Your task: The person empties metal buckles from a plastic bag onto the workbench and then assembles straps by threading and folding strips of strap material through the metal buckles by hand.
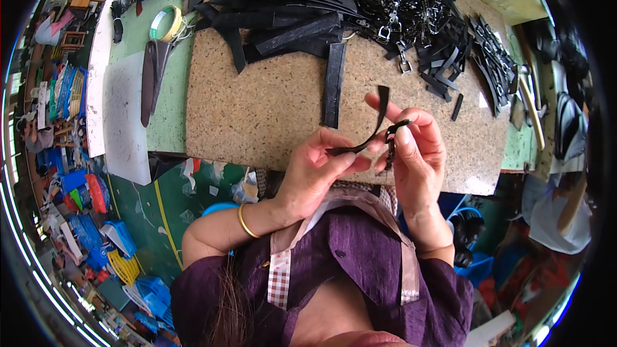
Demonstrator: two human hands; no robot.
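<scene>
left hand (318,167) pinches black strap (373,132) near one end | right hand (416,148) pinches metal clasp (390,138) on strap | loose strap (333,83) beyond both hands, on speckled board (257,109)

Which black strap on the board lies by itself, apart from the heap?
The straight strap lying lengthwise just below the heap, nearest the left hand; the others overlap in the pile.

Two hands (321,167), one tape roll (164,24), one gold bangle (245,221)
</scene>
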